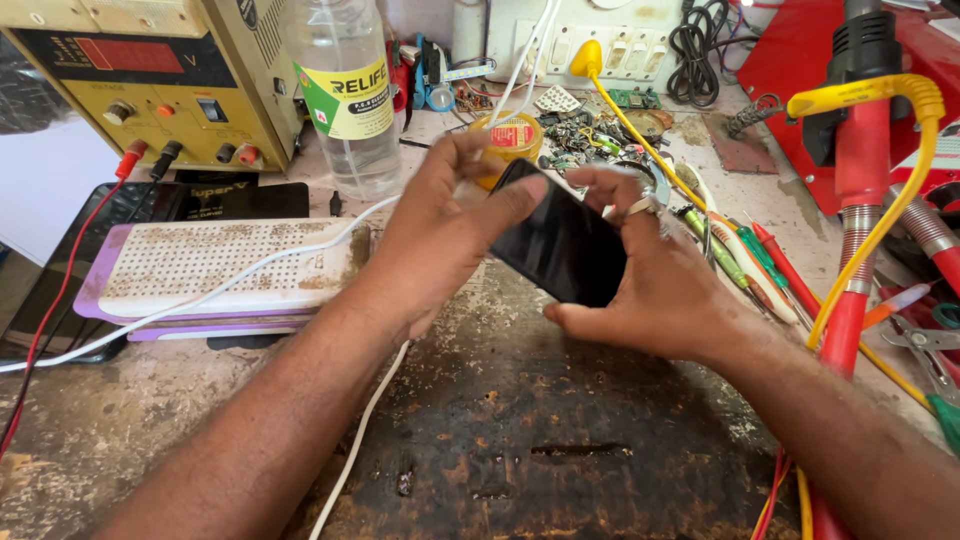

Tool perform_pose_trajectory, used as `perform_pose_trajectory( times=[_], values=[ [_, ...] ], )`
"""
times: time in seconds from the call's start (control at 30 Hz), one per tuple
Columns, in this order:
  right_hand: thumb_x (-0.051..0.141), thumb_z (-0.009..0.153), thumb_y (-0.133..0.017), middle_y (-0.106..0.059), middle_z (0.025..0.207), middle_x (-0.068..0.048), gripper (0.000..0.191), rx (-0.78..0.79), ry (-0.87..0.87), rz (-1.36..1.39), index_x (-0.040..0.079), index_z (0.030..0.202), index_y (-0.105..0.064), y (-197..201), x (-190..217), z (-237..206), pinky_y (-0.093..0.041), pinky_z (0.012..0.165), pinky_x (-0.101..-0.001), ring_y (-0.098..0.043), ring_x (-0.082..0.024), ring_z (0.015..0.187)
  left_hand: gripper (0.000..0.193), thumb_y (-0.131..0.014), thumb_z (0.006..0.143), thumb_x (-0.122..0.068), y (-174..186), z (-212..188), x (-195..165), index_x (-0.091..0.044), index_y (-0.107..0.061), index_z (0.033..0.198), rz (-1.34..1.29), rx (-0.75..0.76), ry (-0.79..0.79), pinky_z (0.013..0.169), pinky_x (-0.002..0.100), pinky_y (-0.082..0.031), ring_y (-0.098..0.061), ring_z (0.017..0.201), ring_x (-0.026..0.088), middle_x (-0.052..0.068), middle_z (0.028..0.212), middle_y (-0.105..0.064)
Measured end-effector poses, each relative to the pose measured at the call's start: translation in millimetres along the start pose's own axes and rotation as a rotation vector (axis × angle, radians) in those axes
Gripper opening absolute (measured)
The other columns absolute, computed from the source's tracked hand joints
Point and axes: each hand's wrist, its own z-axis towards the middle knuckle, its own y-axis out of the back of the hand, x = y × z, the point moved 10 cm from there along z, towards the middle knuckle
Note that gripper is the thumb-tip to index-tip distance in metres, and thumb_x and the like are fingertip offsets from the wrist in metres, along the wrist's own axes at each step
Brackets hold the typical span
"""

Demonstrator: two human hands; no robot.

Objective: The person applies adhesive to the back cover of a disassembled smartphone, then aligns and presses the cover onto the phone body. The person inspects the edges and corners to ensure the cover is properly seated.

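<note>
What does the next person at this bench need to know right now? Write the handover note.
Left hand: fingers and thumb on the upper left end of the black phone, held tilted above the worn dark mat.
Right hand: cradles the phone's right side and lower edge; ring on one finger.
Around: a white cable runs under the left wrist, clear bottle and yellow tape roll behind the hands, white perforated board to the left, screwdrivers to the right.
Done: phone lifted off the mat.
Left: phone appears closed; no tool in either hand.
</note>
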Motion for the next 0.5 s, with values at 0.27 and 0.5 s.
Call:
perform_pose_trajectory(
  times=[0.27,0.5],
  values=[
    [0.021,0.081,-0.083,-0.07,0.128,-0.012,0.083,0.083,-0.155,0.551,0.006,0.152,-0.042,-12,-29,2,-0.054,0.098,-0.035,-0.066,-0.017,0.114,0.037,-0.071,0.091,-0.001,-6,-1,4,-0.002,-0.066,0.128,0.045,0.103,-0.006,0.065,0.022,-0.056,-0.065,0.076,0.006,0.003,0.093,-0.073],
    [-0.002,0.088,-0.071,-0.079,0.107,-0.007,0.048,0.092,-0.293,0.778,0.001,0.135,-0.061,-22,-48,3,-0.062,0.084,-0.0284,-0.073,-0.01,0.093,0.037,-0.069,0.094,-0.001,-1,1,0,-0.004,-0.064,0.13,0.039,0.15,-0.025,0.066,0.022,-0.056,-0.067,0.079,0.005,0.001,0.094,-0.074]
  ],
)
